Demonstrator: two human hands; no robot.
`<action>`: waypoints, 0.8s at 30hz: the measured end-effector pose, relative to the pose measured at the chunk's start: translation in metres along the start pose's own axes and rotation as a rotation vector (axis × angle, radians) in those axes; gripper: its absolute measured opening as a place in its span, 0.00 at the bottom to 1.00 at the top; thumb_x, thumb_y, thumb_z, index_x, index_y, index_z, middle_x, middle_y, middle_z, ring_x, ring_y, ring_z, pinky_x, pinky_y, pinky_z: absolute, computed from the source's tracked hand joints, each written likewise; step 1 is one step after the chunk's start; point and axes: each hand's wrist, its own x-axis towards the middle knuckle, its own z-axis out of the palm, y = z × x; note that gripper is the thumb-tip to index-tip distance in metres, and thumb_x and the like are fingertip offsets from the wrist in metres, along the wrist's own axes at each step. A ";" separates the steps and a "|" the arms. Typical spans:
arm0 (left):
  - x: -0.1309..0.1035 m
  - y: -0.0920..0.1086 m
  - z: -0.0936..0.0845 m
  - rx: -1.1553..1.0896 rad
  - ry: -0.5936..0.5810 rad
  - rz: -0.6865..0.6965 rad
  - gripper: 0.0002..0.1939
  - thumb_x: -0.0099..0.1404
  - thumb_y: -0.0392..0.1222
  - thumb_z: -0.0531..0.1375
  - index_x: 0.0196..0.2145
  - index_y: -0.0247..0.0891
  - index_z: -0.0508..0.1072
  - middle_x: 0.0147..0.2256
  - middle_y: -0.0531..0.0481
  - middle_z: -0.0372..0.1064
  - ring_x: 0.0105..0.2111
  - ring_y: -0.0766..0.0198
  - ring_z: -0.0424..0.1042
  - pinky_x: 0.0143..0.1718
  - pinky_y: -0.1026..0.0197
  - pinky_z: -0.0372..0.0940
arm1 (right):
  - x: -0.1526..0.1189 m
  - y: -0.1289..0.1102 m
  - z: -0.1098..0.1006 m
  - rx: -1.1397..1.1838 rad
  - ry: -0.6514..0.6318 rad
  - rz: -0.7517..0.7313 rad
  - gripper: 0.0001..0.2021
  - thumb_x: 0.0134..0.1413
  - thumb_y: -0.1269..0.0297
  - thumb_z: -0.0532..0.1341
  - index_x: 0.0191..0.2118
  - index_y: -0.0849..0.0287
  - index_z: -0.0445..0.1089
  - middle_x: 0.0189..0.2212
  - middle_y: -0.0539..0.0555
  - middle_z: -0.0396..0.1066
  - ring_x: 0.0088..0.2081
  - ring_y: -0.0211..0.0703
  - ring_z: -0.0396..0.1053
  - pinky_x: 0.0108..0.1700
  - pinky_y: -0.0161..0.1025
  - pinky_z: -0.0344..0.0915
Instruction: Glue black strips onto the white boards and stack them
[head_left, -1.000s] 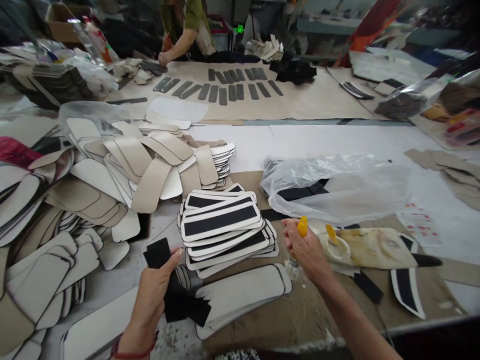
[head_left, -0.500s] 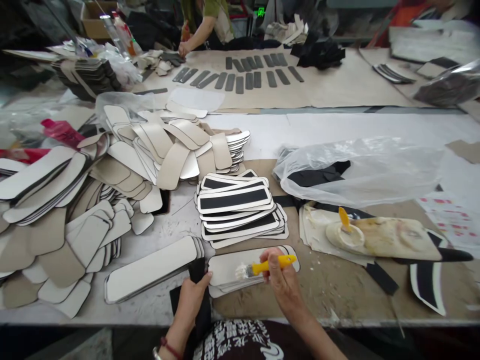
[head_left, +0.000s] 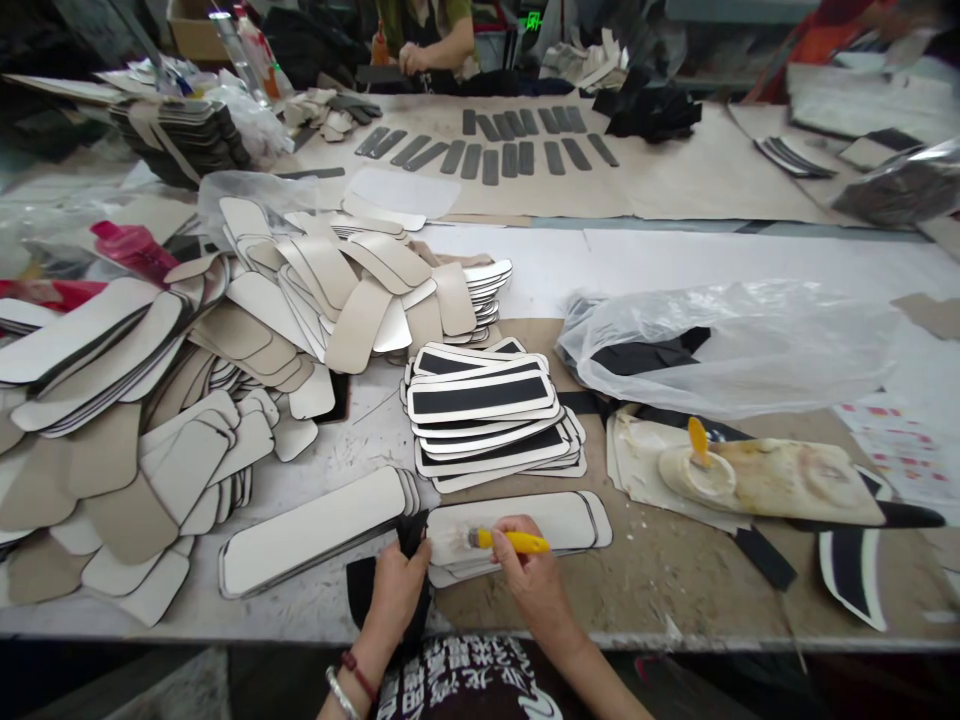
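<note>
My right hand [head_left: 527,570] is closed round the yellow handle of a paintbrush [head_left: 525,542]. Its bristles, coated with something whitish, rest near the left end of a pale rounded panel [head_left: 559,512], the top one of a small stack. At that stack's left end, my left hand [head_left: 399,580] pinches a black strip [head_left: 412,533], with its thumb beside the panel's edge. More black material [head_left: 361,585] lies under and beside this hand. Left of it is a neat pile of pale panels [head_left: 315,530]. Beyond the brush are stacked white panels with black centres [head_left: 480,398].
A heap of beige panels [head_left: 247,340] covers the left side. On the right are a glue-stained board [head_left: 802,480], a small tub [head_left: 701,480] with a yellow tool, and a clear plastic bag [head_left: 772,340]. Across the table, a person's hands [head_left: 412,58] work behind grey strips [head_left: 490,165].
My right hand and the paintbrush have moved left along the panel, toward its left end. My left hand now pinches the black strip. The person opposite has shifted their hands to the right.
</note>
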 end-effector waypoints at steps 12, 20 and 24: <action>-0.002 0.017 0.008 0.030 0.027 -0.045 0.26 0.42 0.55 0.57 0.33 0.31 0.70 0.32 0.37 0.73 0.37 0.45 0.70 0.41 0.51 0.63 | -0.011 0.011 -0.038 -0.336 0.330 -0.321 0.05 0.58 0.67 0.53 0.34 0.58 0.65 0.31 0.54 0.65 0.35 0.41 0.65 0.38 0.40 0.66; -0.005 0.010 0.009 0.028 -0.038 -0.045 0.24 0.43 0.57 0.58 0.30 0.33 0.70 0.29 0.43 0.72 0.36 0.47 0.69 0.41 0.52 0.61 | -0.007 0.023 -0.075 -0.470 0.477 -0.378 0.05 0.58 0.67 0.53 0.36 0.58 0.65 0.32 0.55 0.66 0.37 0.42 0.66 0.40 0.41 0.68; -0.006 0.016 0.009 0.061 -0.041 -0.092 0.26 0.40 0.57 0.58 0.31 0.32 0.71 0.31 0.41 0.73 0.39 0.45 0.69 0.43 0.52 0.61 | -0.001 0.026 -0.096 -0.523 0.496 -0.383 0.04 0.58 0.69 0.53 0.37 0.58 0.64 0.34 0.55 0.65 0.38 0.41 0.66 0.41 0.42 0.68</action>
